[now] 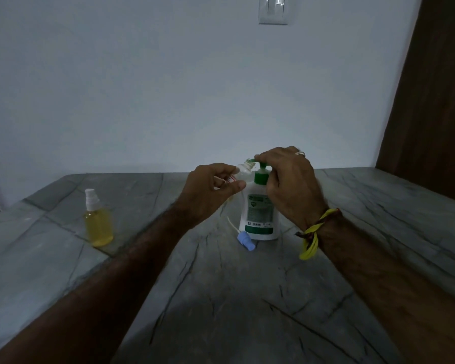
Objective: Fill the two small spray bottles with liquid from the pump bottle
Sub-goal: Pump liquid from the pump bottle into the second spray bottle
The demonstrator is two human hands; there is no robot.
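A white pump bottle [259,215] with a green pump head stands upright at the middle of the grey stone counter [221,298]. My right hand [289,182] rests on top of the pump head, fingers curled over it. My left hand [210,191] holds a small clear spray bottle [243,171], uncapped and tilted, its open neck right at the green nozzle. That bottle's blue spray cap [245,240] with its white dip tube lies on the counter in front of the pump bottle. A second small spray bottle [98,222], capped in white and holding yellow liquid, stands at the left.
A pale wall rises behind the counter, with a light switch [273,9] high up. A brown wooden panel [431,101] stands at the right. A yellow thread band [313,237] circles my right wrist.
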